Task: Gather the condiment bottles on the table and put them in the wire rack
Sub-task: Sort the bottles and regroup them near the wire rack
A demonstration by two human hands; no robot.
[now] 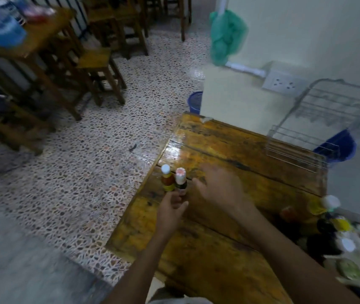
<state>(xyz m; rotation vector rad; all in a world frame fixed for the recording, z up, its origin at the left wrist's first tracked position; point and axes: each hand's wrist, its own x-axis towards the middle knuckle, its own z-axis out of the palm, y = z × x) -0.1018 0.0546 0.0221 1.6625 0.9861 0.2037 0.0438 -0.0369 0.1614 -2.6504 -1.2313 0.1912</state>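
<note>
Two small condiment bottles stand side by side at the left edge of the wooden table (pixel 229 150): an orange one with a white cap (pixel 167 179) and a dark one with a pale pink-white cap (pixel 181 181). My left hand (pixel 171 210) is just in front of them, fingertips touching the dark bottle's base, no clear grip. My right hand (pixel 218 189) hovers open to the right of the bottles, fingers spread. The wire rack (pixel 306 128) stands empty at the table's far right corner. Several more bottles and jars (pixel 332 229) crowd the right edge, blurred.
A blue basket (pixel 339 145) sits behind the rack, another blue basket (pixel 195 103) on the floor past the table. A green plastic bag (pixel 225 36) hangs on the wall. Wooden stools and tables (pixel 95 69) stand across the pebbled floor at left.
</note>
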